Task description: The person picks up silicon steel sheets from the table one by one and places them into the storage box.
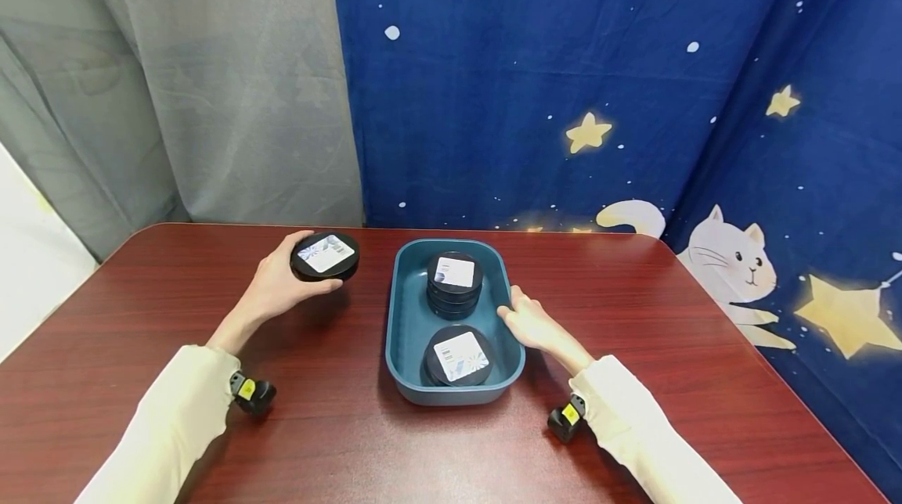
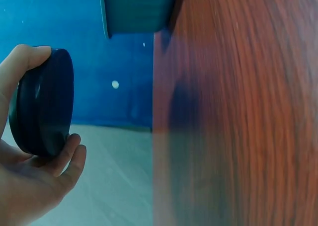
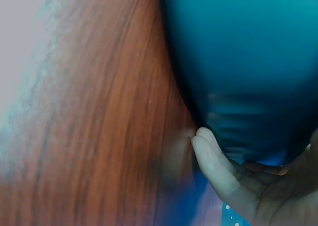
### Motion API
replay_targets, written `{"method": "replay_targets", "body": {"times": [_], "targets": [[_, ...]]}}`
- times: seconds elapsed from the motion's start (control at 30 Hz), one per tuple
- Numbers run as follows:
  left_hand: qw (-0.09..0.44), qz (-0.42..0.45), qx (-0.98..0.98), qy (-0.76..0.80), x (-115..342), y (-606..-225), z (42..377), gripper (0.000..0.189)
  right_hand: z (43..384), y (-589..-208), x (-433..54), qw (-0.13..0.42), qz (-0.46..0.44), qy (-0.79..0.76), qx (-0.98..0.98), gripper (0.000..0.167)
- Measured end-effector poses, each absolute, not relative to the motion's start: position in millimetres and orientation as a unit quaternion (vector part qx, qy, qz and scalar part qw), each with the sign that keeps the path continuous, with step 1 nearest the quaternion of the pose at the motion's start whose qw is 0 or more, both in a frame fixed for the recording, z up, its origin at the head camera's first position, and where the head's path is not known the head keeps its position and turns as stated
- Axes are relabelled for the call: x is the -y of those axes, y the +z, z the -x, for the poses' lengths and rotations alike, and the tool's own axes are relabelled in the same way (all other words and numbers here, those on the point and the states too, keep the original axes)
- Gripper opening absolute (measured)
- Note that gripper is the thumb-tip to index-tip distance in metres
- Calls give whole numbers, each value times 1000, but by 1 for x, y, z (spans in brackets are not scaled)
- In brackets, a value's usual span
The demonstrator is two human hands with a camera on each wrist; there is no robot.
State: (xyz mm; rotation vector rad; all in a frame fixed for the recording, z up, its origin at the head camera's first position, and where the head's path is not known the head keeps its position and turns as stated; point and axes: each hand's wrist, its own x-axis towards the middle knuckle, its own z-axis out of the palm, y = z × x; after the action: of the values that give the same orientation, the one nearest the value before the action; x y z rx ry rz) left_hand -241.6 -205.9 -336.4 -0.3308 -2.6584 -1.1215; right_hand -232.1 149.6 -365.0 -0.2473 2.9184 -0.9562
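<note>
My left hand (image 1: 280, 277) grips a flat round black container (image 1: 345, 268) by its edge, thumb on the near side and fingers round the far side. A white patterned label covers part of its top. In the left wrist view the container (image 2: 47, 102) is held over the wooden table, its shadow on the wood. My right hand (image 1: 532, 324) holds the right side of a blue plastic bin (image 1: 404, 316), thumb over the rim. In the right wrist view, fingers (image 3: 213, 161) lie against the bin's outer wall (image 3: 238, 47).
Inside the bin, a stack of similar black containers (image 1: 453, 304) stands at the back, and another labelled black container (image 1: 438, 371) lies at the front. The reddish wooden table (image 1: 317, 441) ends at a grey curtain (image 1: 254, 97) and a blue starry curtain (image 1: 493, 97).
</note>
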Motion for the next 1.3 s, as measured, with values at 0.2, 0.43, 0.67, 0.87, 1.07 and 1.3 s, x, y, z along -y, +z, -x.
{"method": "replay_targets", "body": {"times": [0.2, 0.43, 0.67, 0.87, 1.07, 1.3], "targets": [[117, 148, 898, -398, 190, -335, 236, 82, 233, -365, -150, 28, 81, -307, -948, 27], [121, 187, 888, -402, 174, -335, 231, 80, 232, -365, -150, 23, 87, -306, -948, 25], [117, 219, 879, -408, 159, -336, 225, 80, 232, -365, -150, 25, 87, -309, -947, 25], [106, 240, 874, -409, 149, -335, 221, 80, 232, -365, -150, 29, 84, -309, -947, 25], [91, 259, 861, -428, 143, -337, 218, 80, 232, -364, -150, 31, 83, -310, -947, 27], [79, 277, 853, -435, 134, -338, 216, 81, 232, -364, -150, 33, 83, -308, -947, 28]]}}
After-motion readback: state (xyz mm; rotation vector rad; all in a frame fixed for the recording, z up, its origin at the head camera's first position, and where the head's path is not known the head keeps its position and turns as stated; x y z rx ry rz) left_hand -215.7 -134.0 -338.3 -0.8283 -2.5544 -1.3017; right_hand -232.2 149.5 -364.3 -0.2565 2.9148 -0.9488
